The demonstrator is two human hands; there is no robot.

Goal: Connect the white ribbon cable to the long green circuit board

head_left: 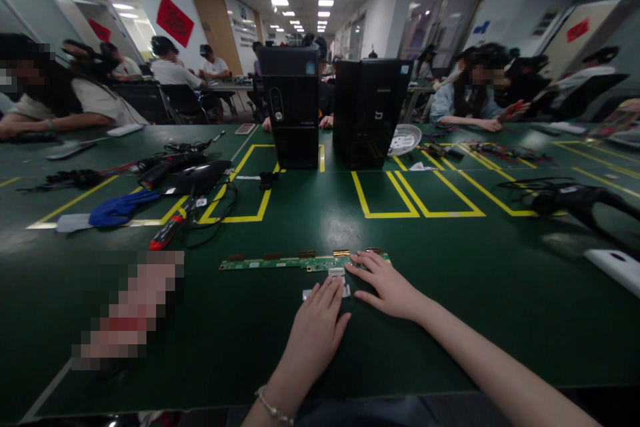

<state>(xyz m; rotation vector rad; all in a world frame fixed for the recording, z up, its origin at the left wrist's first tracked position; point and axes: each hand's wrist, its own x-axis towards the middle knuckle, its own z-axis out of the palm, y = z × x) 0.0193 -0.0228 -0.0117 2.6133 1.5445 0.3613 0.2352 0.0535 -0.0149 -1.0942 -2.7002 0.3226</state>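
A long, narrow green circuit board (270, 264) lies flat on the green table in front of me, with copper-coloured tabs along its far edge. My right hand (389, 285) rests with fingers stretched over the board's right part. Its thumb is apart from the fingers. Just nearer to me, my left hand (316, 327) lies palm down, fingers straight, on a white flat ribbon cable (337, 273) that meets the board's near edge. Part of that cable is hidden under the fingers. Neither hand is wrapped round anything.
Two black computer towers (296, 107) stand upright at the back middle. To the left are a red-and-black screwdriver (167, 232), a blue glove (123, 208) and black cables. A black cabled device (570, 199) lies right. Yellow tape (393, 216) marks the tabletop. Several people sit around.
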